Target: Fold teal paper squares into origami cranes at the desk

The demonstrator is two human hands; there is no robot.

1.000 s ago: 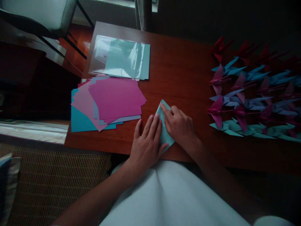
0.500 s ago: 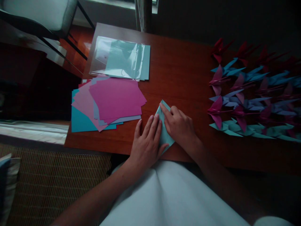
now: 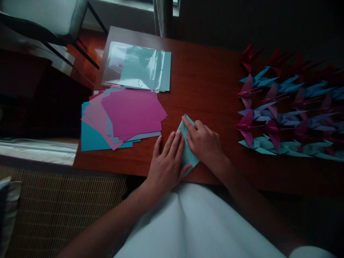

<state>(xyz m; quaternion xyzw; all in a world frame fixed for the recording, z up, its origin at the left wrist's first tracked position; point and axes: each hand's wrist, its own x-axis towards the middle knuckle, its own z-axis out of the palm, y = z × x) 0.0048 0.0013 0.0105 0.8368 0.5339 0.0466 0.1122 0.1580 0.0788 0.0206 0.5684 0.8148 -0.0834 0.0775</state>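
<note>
A light teal sheet of origami paper (image 3: pixel 189 157), folded to a narrow pointed shape, lies on the table near its front edge. My left hand (image 3: pixel 167 157) rests flat over the paper's left side, fingers stretched out and thumb spread near the bottom corner. Against the paper's right side is my right hand (image 3: pixel 205 141). Its index finger is extended and presses near the top point, while the other fingers are loosely curled and its thumb is mostly hidden. Both hands cover part of the paper.
Left of my hands lies a fanned stack of coloured paper (image 3: pixel 134 113). Behind it is a clear plastic sleeve (image 3: pixel 142 68) with teal sheets. Rows of folded paper cranes (image 3: pixel 252 114) stand at the right of the wooden table (image 3: pixel 202 82). A chair (image 3: pixel 45 18) stands at the far left.
Almost nothing differs. My right index fingertip stays near the paper's top point, and the view has shifted very slightly.
</note>
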